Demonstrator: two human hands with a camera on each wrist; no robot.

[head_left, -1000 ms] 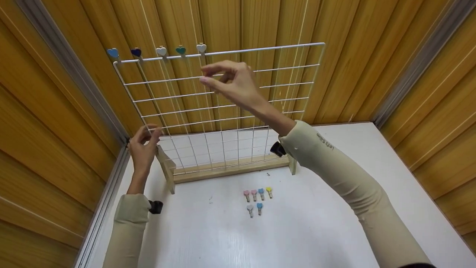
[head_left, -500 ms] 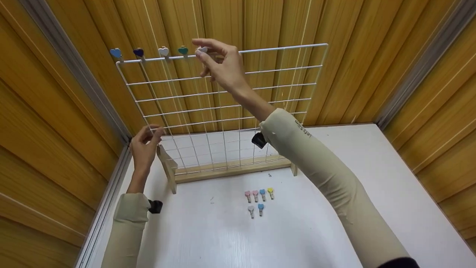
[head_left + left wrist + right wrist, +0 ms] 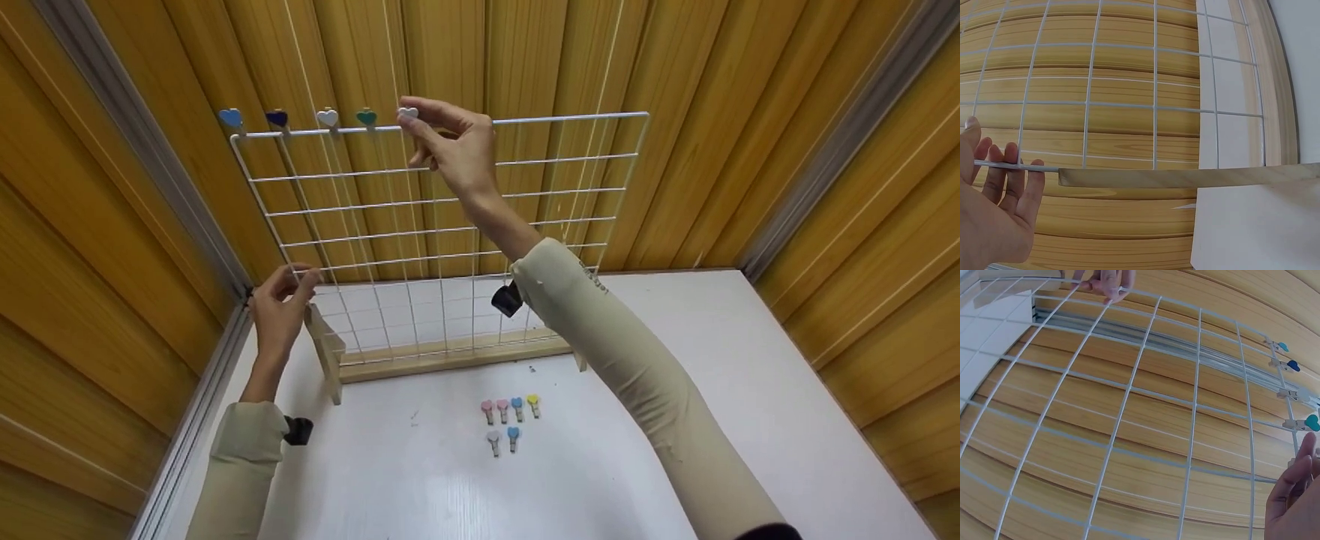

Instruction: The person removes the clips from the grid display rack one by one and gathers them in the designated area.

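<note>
**My right hand is back on the white heart clip at the top wire**

A second ago my right hand (image 3: 450, 146) hung lower, in front of the middle of the wire grid (image 3: 570, 172), fingers pinched together with nothing I could make out between them. Now it has risen to the top wire, and my thumb and forefinger close on the white heart clip (image 3: 407, 114), the fifth in the row after the light blue, dark blue, white and teal ones. I judge that this clip is being seated or adjusted on the wire, so the row of five is in place and the next clips wait on the table.

My left hand (image 3: 279, 304) has hardly moved: it holds the grid's left edge wire low down, just above the wooden stand (image 3: 450, 358), fingers curled lightly around the wire, as the left wrist view shows.

Six small clips (image 3: 506, 418) lie on the white table (image 3: 675, 330) in front of the stand, well apart from both hands.

Hard to tell: whether the clip's jaws are already closed on the wire, since my fingertips cover them. In the right wrist view the hand is cut off at the corner and the fifth clip barely shows
</note>
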